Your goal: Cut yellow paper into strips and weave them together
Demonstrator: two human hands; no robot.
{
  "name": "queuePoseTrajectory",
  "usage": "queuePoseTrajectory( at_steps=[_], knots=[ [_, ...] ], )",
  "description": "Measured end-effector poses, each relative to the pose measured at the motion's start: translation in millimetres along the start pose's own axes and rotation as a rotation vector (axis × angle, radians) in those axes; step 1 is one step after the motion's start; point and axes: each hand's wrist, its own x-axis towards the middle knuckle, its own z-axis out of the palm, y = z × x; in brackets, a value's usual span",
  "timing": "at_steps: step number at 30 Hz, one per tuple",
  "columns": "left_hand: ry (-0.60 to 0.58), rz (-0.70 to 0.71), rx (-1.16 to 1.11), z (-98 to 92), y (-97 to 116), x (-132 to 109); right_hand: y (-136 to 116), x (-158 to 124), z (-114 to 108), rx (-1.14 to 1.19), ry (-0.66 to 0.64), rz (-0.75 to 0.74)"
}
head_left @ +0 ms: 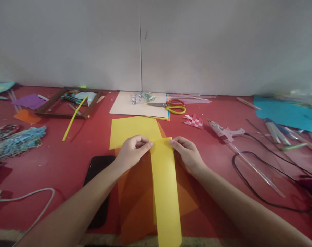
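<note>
A long folded strip of yellow paper [166, 192] stretches from the middle of the table toward me, its near end passing out of the picture. My left hand [134, 149] pinches its far left corner between thumb and fingers. At the far right corner my right hand [185, 151] grips the same paper the same way. Below it lie orange paper sheets [135, 206], partly covered by the strip. Another yellow sheet [132, 127] rests flat just beyond my hands. A black phone [98, 199] lies under my left forearm, partly hidden.
Scissors [171, 105] lie on a pale paper stack [122, 104] at the back. A pink glue gun [225, 132] with a glue stick and black cord sits right. Left are a brown frame [53, 111], a yellow strip [73, 120], a yarn bundle [19, 140] and a white cable [50, 202].
</note>
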Motion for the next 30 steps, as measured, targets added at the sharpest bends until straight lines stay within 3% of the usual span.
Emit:
queuePoseTrajectory(
  at_steps=[17,30],
  knots=[
    [-0.021,-0.034,-0.047,0.7,0.9,-0.2,-2.4,-1.0,0.7,0.038,-0.002,0.048],
    [-0.145,-0.072,0.007,1.2,3.0,-2.7,-6.9,-3.9,2.5,0.03,-0.002,0.004]
  ],
)
